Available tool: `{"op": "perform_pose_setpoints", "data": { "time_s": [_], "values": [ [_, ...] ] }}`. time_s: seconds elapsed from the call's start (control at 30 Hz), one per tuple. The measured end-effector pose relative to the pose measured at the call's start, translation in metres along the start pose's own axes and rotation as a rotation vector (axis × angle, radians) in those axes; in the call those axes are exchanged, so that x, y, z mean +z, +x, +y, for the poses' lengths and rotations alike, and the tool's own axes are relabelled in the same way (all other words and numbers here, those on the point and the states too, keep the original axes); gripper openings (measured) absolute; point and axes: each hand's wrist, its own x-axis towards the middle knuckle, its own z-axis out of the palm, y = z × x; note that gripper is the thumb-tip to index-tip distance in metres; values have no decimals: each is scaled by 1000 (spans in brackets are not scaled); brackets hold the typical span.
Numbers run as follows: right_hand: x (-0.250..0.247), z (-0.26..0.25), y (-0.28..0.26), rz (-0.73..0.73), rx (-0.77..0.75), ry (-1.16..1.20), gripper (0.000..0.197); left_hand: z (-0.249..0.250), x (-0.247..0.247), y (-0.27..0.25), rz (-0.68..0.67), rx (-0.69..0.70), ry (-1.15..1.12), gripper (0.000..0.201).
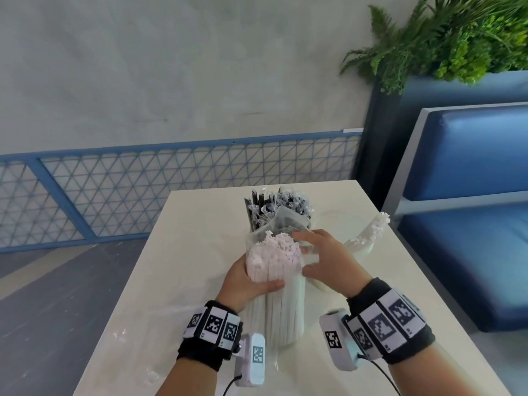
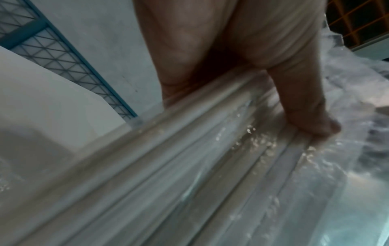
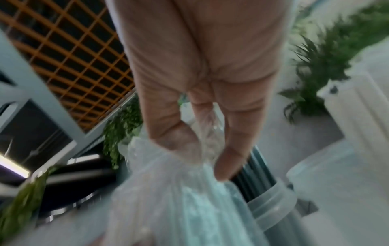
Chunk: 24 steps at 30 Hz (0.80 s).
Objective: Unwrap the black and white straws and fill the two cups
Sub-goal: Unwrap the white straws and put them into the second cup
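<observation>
A bundle of white straws (image 1: pixel 274 281) in a clear plastic bag (image 1: pixel 258 238) stands upright on the white table (image 1: pixel 185 252). My left hand (image 1: pixel 251 284) grips the bundle at its middle; its thumb (image 2: pixel 305 108) presses on the wrapped straws (image 2: pixel 189 166). At the top of the bundle my right hand (image 1: pixel 323 261) pinches the loose plastic (image 3: pixel 189 191) between thumb and fingers (image 3: pixel 227 158). Behind the bundle are the black straws (image 1: pixel 277 210), standing in a translucent cup (image 3: pixel 271 196). Loose white straws (image 1: pixel 371 230) lean out of a second cup (image 1: pixel 363 248) to the right.
Scraps of clear wrapping (image 1: pixel 121 334) lie on the table's left side. A blue padded bench (image 1: pixel 471 195) and a planter with green plants (image 1: pixel 445 38) stand to the right. A blue mesh railing (image 1: pixel 114 190) runs beyond the table's far edge.
</observation>
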Motion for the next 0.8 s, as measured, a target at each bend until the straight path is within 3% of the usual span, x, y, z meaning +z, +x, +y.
{"op": "perform_pose_setpoints", "data": {
  "time_s": [0.1,0.3,0.37,0.43,0.5,0.6,0.7,0.8],
  "values": [
    [-1,-1,-3,-59,-4,-142,72,1,4,0,16,23,0,54],
    [1,1,-2,-79,-30,-173,75,1,1,0,-51,14,13,54],
    [4,1,-4,68,-60,-136,64,1,1,-1,-65,15,16,54],
    [5,-1,-6,348,-206,-93,44,-2,1,0,-58,14,12,55],
    [5,-8,-7,477,-362,-27,27,-3,1,0,-53,15,24,55],
    [13,-11,-7,348,-340,-86,23,-6,2,1,-55,15,38,54],
    [20,-2,-6,273,-183,-162,37,-9,2,2,-52,9,34,57],
    [22,1,-5,269,-113,-88,56,-10,2,2,-70,-3,37,66]
  ]
}}
